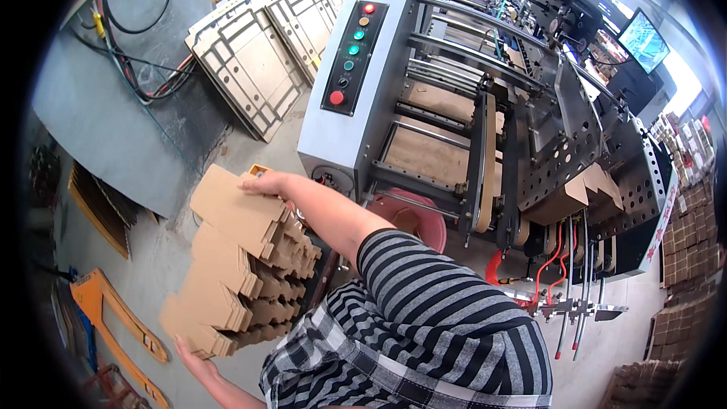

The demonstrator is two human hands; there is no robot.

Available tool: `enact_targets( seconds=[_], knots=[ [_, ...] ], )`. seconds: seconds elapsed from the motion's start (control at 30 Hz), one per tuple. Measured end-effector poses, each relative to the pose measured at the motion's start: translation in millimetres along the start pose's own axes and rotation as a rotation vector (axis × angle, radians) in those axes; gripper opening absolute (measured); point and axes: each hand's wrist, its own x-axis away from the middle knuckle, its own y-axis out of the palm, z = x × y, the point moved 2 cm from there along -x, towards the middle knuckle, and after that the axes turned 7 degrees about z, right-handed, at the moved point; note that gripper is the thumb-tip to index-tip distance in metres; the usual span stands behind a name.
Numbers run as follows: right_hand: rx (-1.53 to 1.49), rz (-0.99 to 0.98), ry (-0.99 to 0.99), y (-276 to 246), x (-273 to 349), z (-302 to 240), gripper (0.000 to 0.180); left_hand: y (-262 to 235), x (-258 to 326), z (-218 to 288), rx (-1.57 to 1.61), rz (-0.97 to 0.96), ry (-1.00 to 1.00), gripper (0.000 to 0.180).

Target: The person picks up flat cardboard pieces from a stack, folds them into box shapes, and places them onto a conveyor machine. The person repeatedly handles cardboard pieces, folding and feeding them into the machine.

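A thick stack of flat, die-cut brown cardboard blanks [235, 265] is held between both hands, tilted on edge at the left of the machine. My right hand [266, 182], reaching out on a striped-sleeved arm, grips the stack's upper end. My left hand [191, 363] presses against the stack's lower end from below. The notched edges of the blanks face right, toward my body.
A grey folding machine [356, 129] with a black panel of coloured buttons [353, 57] stands just right of the stack. A pink bucket [424, 220] sits beneath it. Wooden die boards [254, 68] lean at the back, an orange pallet jack [113, 326] lies lower left, and cardboard stacks [681, 257] fill the right.
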Motion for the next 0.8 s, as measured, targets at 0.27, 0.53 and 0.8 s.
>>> enact_targets(
  seconds=[0.27,0.53,0.8],
  knots=[
    [0.002,-0.056,0.108,2,-19,11,0.072,-4,-2,-16,-0.062,0.001,-0.022,0.063],
    [0.113,0.159,-0.001,-7,1,-12,0.066,3,15,-1,-0.16,0.046,0.103,0.063],
    [0.187,0.178,-0.128,-6,4,-4,0.058,-9,30,3,-0.253,0.019,0.118,0.062]
  ],
)
